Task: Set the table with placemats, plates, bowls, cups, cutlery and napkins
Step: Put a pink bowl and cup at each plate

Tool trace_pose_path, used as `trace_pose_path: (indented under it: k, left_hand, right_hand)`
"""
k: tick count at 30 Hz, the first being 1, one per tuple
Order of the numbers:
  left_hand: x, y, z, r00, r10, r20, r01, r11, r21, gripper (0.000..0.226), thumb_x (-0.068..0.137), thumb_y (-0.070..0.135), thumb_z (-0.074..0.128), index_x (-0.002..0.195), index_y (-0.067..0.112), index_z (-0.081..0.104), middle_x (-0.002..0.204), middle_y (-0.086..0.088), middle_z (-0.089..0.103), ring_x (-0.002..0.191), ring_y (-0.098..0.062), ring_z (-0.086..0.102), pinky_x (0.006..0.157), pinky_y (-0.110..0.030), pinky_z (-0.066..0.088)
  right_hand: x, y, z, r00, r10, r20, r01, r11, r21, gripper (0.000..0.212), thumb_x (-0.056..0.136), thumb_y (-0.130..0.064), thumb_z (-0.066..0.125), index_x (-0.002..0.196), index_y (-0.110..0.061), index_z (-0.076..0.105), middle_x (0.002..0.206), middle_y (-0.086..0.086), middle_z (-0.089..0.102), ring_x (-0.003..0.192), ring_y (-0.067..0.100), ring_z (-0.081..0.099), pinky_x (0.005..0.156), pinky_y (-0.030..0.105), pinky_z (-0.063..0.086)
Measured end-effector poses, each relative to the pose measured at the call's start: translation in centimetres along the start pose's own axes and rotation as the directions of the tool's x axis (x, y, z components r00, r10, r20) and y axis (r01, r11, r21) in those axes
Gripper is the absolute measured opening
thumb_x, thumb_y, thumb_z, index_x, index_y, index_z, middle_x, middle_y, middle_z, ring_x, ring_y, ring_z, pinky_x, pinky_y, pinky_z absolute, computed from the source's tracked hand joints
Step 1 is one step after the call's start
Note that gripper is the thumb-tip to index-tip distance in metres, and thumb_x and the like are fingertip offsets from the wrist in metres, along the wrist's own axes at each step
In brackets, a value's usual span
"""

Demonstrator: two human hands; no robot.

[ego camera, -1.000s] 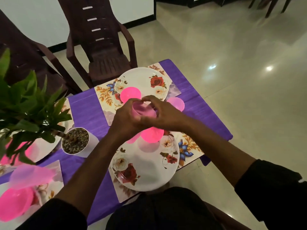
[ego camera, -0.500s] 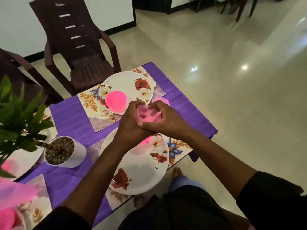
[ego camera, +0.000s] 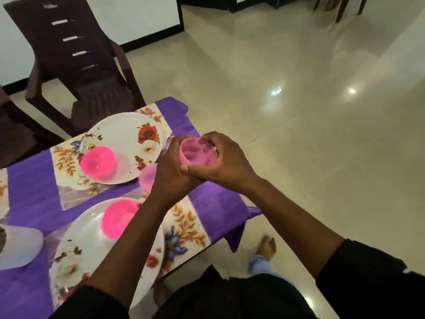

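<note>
Both hands hold a pale pink translucent plastic cup, mouth up, above the right edge of the counter, which carries a purple cloth. Left hand wraps the cup's left side, fingers curled round it. Right hand grips the right side, fingers over the far rim, thumb across the near wall. The two hands touch below the cup.

On the counter:
- Far white floral plate on a floral placemat, with a bright pink plastic bowl on the plate's near-left part.
- Second pale pink cup just right of that plate, partly hidden by the left hand.
- Near white floral plate on its own floral placemat, with a second bright pink bowl at its far side; left forearm crosses over both.
- White round pot at the left frame edge, blurred.

Dark brown plastic chair stands behind the far setting. Bare foot on the tiled floor, beside the counter's corner.
</note>
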State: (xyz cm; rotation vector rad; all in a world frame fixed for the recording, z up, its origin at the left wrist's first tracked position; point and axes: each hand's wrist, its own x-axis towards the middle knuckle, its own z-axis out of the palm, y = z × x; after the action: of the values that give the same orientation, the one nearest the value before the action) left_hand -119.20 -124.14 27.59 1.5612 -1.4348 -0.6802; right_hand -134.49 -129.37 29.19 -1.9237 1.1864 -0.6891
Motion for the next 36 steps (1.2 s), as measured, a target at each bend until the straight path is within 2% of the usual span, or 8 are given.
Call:
trace_pose_path:
  k: [2, 5, 11, 19, 25, 29, 34, 36]
  left_hand:
    - [0.9, 1.4, 4.1, 0.998, -0.051, -0.031, 0.050, 0.998, -0.029, 0.072, 0.070, 0.051, 0.088, 0.128, 0.020, 0.057, 0.115, 0.008, 0.071, 0.104, -0.008, 0.071, 0.087, -0.036, 0.062]
    - [2.4, 3.5, 8.9, 0.994, -0.106, -0.041, 0.105, 0.994, -0.021, 0.076, 0.065, 0.059, 0.085, 0.126, 0.026, 0.055, 0.112, 0.017, 0.069, 0.100, -0.002, 0.070, 0.085, -0.029, 0.061]
    - [6.7, 5.8, 15.7, 0.983, -0.147, -0.110, 0.133, 0.983, -0.126, 0.078, 0.063, 0.048, 0.090, 0.127, 0.018, 0.056, 0.112, 0.010, 0.070, 0.099, -0.010, 0.072, 0.083, -0.039, 0.063]
    - [11.6, 4.7, 19.1, 0.972, -0.211, -0.102, 0.192, 0.966, -0.171, 0.071, 0.065, 0.030, 0.095, 0.123, 0.021, 0.055, 0.106, 0.012, 0.071, 0.100, -0.015, 0.073, 0.086, -0.049, 0.062]
    - [17.1, 2.9, 19.2, 0.953, -0.220, -0.207, 0.181, 0.964, -0.194, 0.076, 0.064, 0.031, 0.097, 0.126, 0.022, 0.054, 0.110, 0.012, 0.069, 0.104, -0.018, 0.071, 0.087, -0.050, 0.061]
    - [21.7, 1.8, 18.5, 0.941, -0.230, -0.249, 0.172, 0.956, -0.236, 0.078, 0.067, 0.020, 0.098, 0.132, 0.018, 0.053, 0.120, 0.004, 0.068, 0.111, -0.021, 0.070, 0.090, -0.042, 0.062]
    - [26.8, 0.7, 17.0, 0.899, -0.329, -0.289, 0.266, 0.935, -0.236, 0.087, 0.060, 0.038, 0.101, 0.134, 0.027, 0.054, 0.120, 0.014, 0.068, 0.109, -0.003, 0.067, 0.084, -0.019, 0.057]
    - [28.3, 0.1, 15.9, 0.878, -0.367, -0.306, 0.325, 0.928, -0.182, 0.092, 0.057, 0.049, 0.100, 0.134, 0.032, 0.053, 0.123, 0.016, 0.065, 0.108, -0.001, 0.065, 0.082, -0.020, 0.057]
  right_hand:
    - [0.4, 2.9, -3.3, 0.998, 0.004, 0.058, -0.005, 1.000, 0.016, 0.074, 0.067, -0.068, 0.085, 0.122, -0.026, 0.059, 0.114, -0.011, 0.064, 0.098, 0.007, 0.062, 0.084, 0.033, 0.059]
    - [1.4, 6.4, -7.9, 0.992, 0.006, 0.123, -0.008, 1.000, 0.014, 0.079, 0.064, -0.073, 0.083, 0.124, -0.027, 0.060, 0.116, -0.011, 0.065, 0.100, 0.007, 0.063, 0.086, 0.034, 0.059]
    - [5.2, 10.7, -14.8, 0.989, -0.007, 0.150, 0.011, 1.000, -0.021, 0.073, 0.059, -0.080, 0.079, 0.111, -0.030, 0.067, 0.105, -0.013, 0.067, 0.092, 0.005, 0.063, 0.082, 0.033, 0.057]
    - [10.4, 14.2, -17.3, 0.974, -0.021, 0.226, 0.022, 1.000, 0.000, 0.068, 0.065, -0.072, 0.083, 0.112, -0.024, 0.071, 0.105, -0.010, 0.070, 0.093, 0.008, 0.066, 0.083, 0.037, 0.059]
    - [18.1, 15.0, -17.8, 0.936, -0.094, 0.340, 0.101, 0.995, -0.003, 0.066, 0.069, -0.064, 0.086, 0.116, -0.022, 0.071, 0.107, -0.008, 0.071, 0.094, 0.009, 0.067, 0.085, 0.036, 0.058]
    - [24.2, 15.1, -18.2, 0.892, -0.104, 0.441, 0.091, 0.995, 0.051, 0.071, 0.072, -0.060, 0.086, 0.128, -0.022, 0.066, 0.116, -0.008, 0.070, 0.101, 0.009, 0.067, 0.088, 0.030, 0.058]
    - [32.4, 14.6, -18.3, 0.844, -0.121, 0.522, 0.061, 0.989, 0.132, 0.075, 0.068, -0.062, 0.088, 0.129, -0.025, 0.063, 0.114, -0.008, 0.071, 0.099, 0.009, 0.070, 0.084, 0.034, 0.061]
    - [35.9, 13.9, -18.1, 0.847, -0.122, 0.517, 0.010, 0.977, 0.214, 0.078, 0.064, -0.065, 0.085, 0.127, -0.025, 0.065, 0.112, -0.004, 0.073, 0.096, 0.014, 0.072, 0.077, 0.038, 0.064]
